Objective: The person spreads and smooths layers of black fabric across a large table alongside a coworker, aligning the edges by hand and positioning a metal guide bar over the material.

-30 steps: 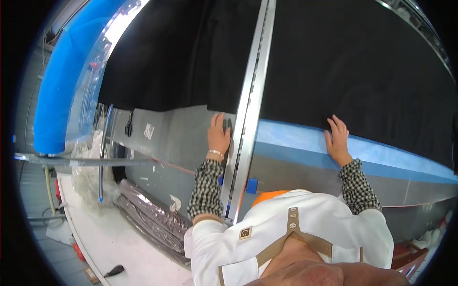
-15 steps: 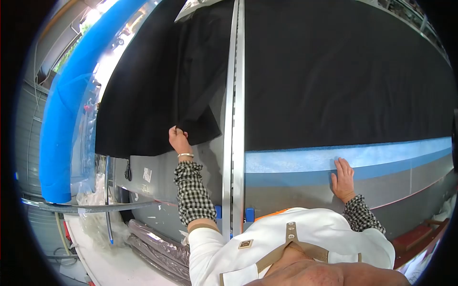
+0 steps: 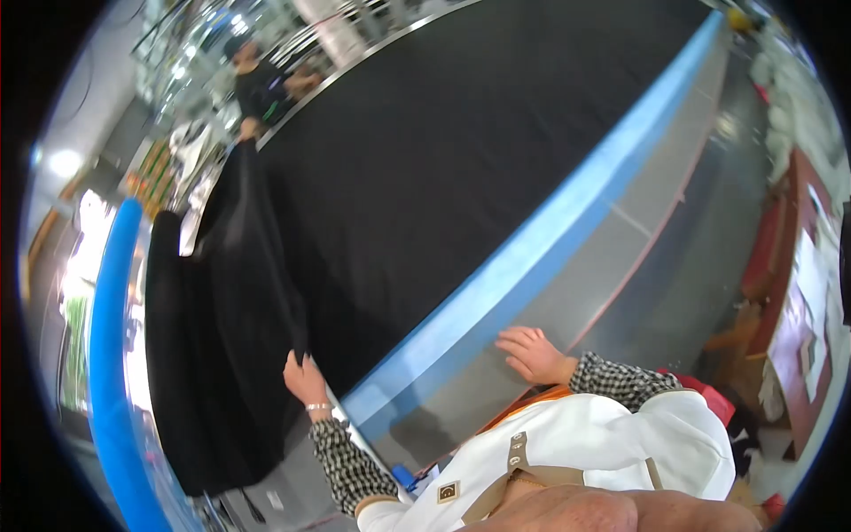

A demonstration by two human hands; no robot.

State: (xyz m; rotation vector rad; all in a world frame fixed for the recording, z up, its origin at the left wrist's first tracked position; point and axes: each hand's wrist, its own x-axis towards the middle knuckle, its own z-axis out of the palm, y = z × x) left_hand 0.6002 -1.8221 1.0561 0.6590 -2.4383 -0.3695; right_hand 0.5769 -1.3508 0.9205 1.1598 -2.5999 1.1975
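My left hand (image 3: 304,379) is closed on the edge of a loose length of black fabric (image 3: 232,346), which is lifted and hangs in folds toward the left. Just beside that hand runs a metal rail (image 3: 355,433), partly covered by the fabric. My right hand (image 3: 534,356) has its fingers stretched out over the grey table edge (image 3: 567,288) and holds nothing. Close to it lies a light-blue sheet (image 3: 510,266), showing as a strip along the border of the spread black fabric (image 3: 443,151).
Across the table, a co-worker (image 3: 259,89) has a hand at the fabric's far end. A blue roll (image 3: 115,355) stands at the left. On the right is a reddish-brown table (image 3: 792,248) with papers. A blue clamp-like part (image 3: 404,476) sits near my waist.
My view has turned to the right, bringing the co-worker in. The loose fabric in my left hand now reaches the rail and covers much of it. My right hand is nearer my body.
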